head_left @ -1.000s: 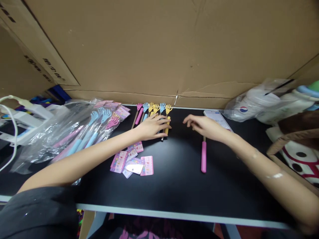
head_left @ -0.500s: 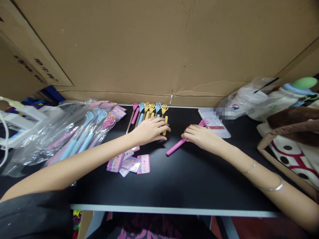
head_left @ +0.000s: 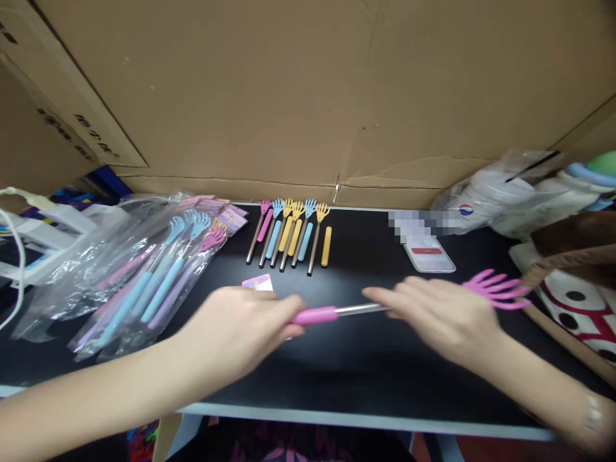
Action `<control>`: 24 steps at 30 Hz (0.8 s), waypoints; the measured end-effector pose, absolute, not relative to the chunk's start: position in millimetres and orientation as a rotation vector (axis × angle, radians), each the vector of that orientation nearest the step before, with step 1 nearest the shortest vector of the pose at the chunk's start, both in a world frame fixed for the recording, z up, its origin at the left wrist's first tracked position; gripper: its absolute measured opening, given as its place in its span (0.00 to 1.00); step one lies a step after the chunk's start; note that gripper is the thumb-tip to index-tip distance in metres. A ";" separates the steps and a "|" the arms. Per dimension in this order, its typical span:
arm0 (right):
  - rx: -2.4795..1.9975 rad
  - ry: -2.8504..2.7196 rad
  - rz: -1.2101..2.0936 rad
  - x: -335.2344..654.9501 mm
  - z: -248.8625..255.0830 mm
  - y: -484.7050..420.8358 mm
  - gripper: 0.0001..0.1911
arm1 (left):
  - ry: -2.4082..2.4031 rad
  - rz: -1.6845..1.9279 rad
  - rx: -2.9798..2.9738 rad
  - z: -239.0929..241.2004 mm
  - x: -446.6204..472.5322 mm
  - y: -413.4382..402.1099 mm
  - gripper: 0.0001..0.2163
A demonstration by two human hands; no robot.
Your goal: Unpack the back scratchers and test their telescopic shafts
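A pink back scratcher (head_left: 316, 315) stretches sideways between my two hands, above the black table. My left hand (head_left: 245, 324) is closed round its pink handle. Farther along the metal rod is my right hand (head_left: 436, 314), closed on it, and the pink claw head pokes out on the right. Beyond my hands lies a row of back scratcher parts (head_left: 289, 237): pink, blue and yellow claws on metal rods, with loose handles beside them. A printed card (head_left: 258, 283) shows partly behind my left hand, which hides any others.
Clear bags with back scratchers (head_left: 158, 276) lie on the left, beside a white plastic frame (head_left: 62, 224). At right are a phone (head_left: 428, 255), a bagged cup (head_left: 495, 196), a bottle (head_left: 543, 202) and a fabric bag (head_left: 577, 301). Cardboard (head_left: 298, 96) walls the back.
My left hand has come away from the row and closed on the pink handle. My right hand has brought the scratcher nearer and turned it almost level, with more rod now showing.
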State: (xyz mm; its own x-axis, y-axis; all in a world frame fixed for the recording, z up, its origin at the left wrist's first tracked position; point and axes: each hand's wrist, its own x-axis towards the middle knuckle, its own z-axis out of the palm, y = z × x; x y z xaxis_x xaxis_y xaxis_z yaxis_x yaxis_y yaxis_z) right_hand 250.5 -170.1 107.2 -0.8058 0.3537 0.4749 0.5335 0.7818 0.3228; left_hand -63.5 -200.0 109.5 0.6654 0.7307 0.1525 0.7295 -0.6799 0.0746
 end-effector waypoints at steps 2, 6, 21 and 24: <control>-0.961 -2.413 -0.733 286.3 112.1 -167.1 0.18 | 1.527 0.280 2.738 108.5 -100.6 -204.1 0.18; -1.397 -2.258 -0.680 325.3 114.0 -148.4 0.14 | 1.942 0.197 2.401 107.2 -145.0 -197.0 0.18; -0.661 -2.785 -0.091 218.7 44.1 -44.6 0.14 | 1.237 0.490 2.599 103.1 -37.6 -116.5 0.15; -0.703 -2.559 0.282 213.4 52.1 -54.8 0.12 | 1.224 0.505 2.525 98.7 -23.1 -105.3 0.15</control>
State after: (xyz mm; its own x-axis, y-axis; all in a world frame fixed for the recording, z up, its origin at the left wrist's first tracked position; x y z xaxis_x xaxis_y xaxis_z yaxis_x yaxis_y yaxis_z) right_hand 213.4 -54.8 52.1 -0.7590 0.5256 0.3843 0.4295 0.8477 -0.3113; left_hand -23.1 -105.3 98.7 0.5778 0.7951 0.1842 0.6938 -0.5973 0.4023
